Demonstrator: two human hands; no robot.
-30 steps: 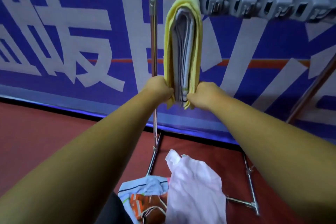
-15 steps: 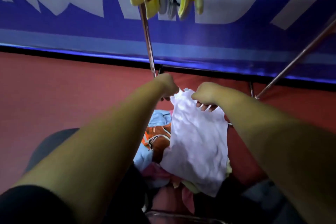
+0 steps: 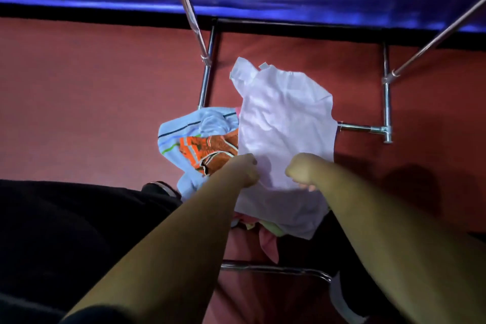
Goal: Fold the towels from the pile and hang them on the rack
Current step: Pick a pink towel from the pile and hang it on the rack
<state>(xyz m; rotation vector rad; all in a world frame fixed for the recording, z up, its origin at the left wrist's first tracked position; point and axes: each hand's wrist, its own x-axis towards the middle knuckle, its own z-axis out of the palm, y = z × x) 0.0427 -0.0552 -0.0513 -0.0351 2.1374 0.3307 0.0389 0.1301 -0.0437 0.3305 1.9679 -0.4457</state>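
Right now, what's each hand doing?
Left hand: curled, gripping the white towel.
Right hand: curled, gripping the same towel.

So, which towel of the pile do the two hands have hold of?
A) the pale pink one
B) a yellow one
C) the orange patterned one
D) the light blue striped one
A: the left hand and the right hand both curl on the near part of the pale pink towel, which lies on top of the pile, while the light blue striped towel lies off to its left.

Towel (image 3: 284, 118) atop pile (image 3: 200, 139) — pile on floor (image 3: 92, 100) between rack legs (image 3: 206, 81).
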